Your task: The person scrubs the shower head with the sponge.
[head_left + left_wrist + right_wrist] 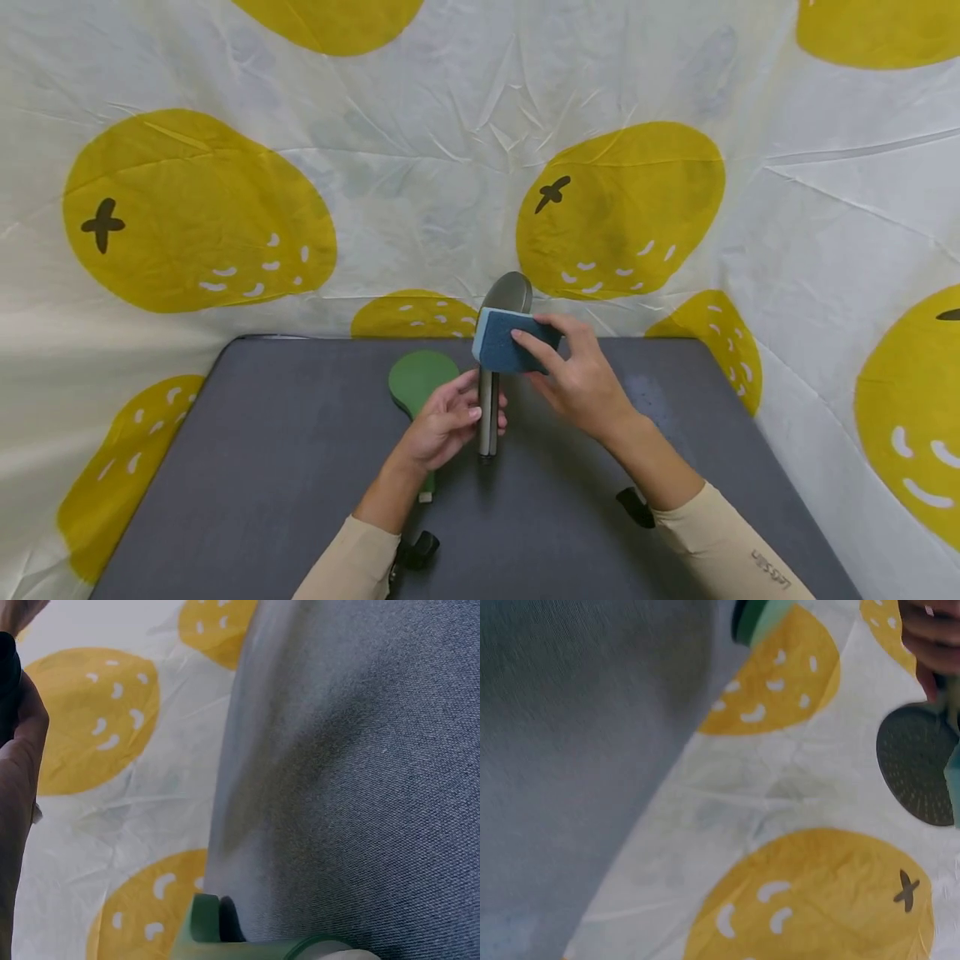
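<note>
My left hand [446, 421] grips the handle of a grey shower head [507, 290], held upright above the table. Its round face, dotted with small nozzles, shows at the right edge of the right wrist view [915, 769]. Between thumb and fingers, my right hand [588, 379] pinches a blue sponge [510, 343] with a lighter blue layer along its edge. The sponge overlaps the neck and lower part of the shower head in the head view. Behind my left hand lies a green shower head [422, 379] with a round head, its handle partly hidden by that hand.
A dark grey cloth-covered table [285, 450] spreads beneath both hands. White fabric with yellow fruit prints [420, 217] hangs behind it and at the sides. Black straps [420, 550] are at both wrists, below the beige sleeves [727, 542].
</note>
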